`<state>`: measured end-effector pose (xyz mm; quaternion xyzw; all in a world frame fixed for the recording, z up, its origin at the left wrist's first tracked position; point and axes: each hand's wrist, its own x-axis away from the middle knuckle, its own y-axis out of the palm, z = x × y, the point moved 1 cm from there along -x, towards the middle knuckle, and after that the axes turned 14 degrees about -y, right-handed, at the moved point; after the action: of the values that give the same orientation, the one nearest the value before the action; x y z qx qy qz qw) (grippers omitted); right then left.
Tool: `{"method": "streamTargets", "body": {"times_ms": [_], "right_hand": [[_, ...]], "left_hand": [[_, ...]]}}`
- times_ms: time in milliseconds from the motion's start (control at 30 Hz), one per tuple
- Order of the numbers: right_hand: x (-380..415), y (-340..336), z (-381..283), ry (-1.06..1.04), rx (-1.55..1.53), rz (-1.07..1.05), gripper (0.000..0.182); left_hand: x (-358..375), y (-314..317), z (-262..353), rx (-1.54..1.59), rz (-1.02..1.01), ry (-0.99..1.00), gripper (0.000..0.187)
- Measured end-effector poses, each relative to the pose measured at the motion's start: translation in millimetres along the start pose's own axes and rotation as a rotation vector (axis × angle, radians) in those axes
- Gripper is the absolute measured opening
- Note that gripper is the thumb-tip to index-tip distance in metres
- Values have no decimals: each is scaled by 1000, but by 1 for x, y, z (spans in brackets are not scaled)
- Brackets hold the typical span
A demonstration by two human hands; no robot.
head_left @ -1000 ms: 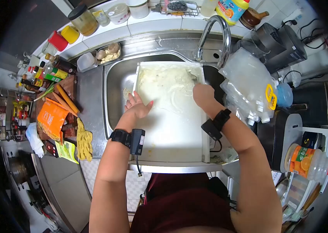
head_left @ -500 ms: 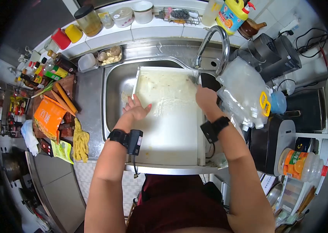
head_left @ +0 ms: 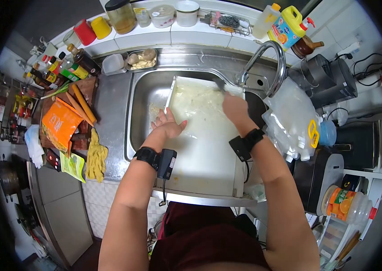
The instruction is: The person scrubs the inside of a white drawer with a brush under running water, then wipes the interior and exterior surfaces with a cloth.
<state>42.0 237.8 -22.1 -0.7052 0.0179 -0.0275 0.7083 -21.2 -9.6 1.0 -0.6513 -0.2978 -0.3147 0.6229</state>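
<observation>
A large white shallow tray (head_left: pixel 209 153) with raised edges lies across the sink, its upper part wet and smeared with yellowish residue. My left hand (head_left: pixel 168 126) is at the tray's left side, palm up with fingers spread, holding nothing. Close to the far right corner, my right hand (head_left: pixel 236 108) is closed around a small dark-headed tool (head_left: pixel 220 85); its handle is hidden in the fist and I cannot tell its exact kind. The tool's head is at the tray's far edge.
The steel sink (head_left: pixel 148 86) surrounds the tray, with a curved faucet (head_left: pixel 281 67) behind it on the right. Plastic jugs (head_left: pixel 290 117) crowd the right side. On the left are yellow gloves (head_left: pixel 96 156), an orange packet (head_left: pixel 61 122), carrots (head_left: pixel 82 104) and several bottles.
My right hand has moved left along the tray's far edge with the tool. My left hand stays spread at the tray's left side. The whole view has shifted slightly.
</observation>
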Motion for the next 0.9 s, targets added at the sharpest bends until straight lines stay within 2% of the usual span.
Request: {"method": "streamTargets", "body": {"times_ms": [33,133,233,367,567,633,700,833,900], "right_hand": [[-8,0,-10,-66,23,31,22],[-33,-7,-47,-89,42,-44,25],[-56,-12,-77,-169,-104,-131,31],[-64,-11,-98,-233,-84,-151,36],[-21,-14,-43,8,33,-175,30],[3,-6,-17,61,6,-73,27],[26,-14,6,95,14,-87,24],[48,-28,19,233,63,-189,24],[50,-27,10,193,56,-176,28]], "left_hand": [[-1,1,0,1,1,-1,101],[-2,2,0,0,0,-12,100],[-3,2,1,11,-3,-20,99],[-5,3,0,10,-8,-16,98],[-1,2,-2,37,11,9,97],[-2,2,-2,39,3,5,97],[-3,1,-1,35,-2,5,97],[-3,0,-1,25,-12,7,97],[-3,0,-1,26,-16,12,96]]}}
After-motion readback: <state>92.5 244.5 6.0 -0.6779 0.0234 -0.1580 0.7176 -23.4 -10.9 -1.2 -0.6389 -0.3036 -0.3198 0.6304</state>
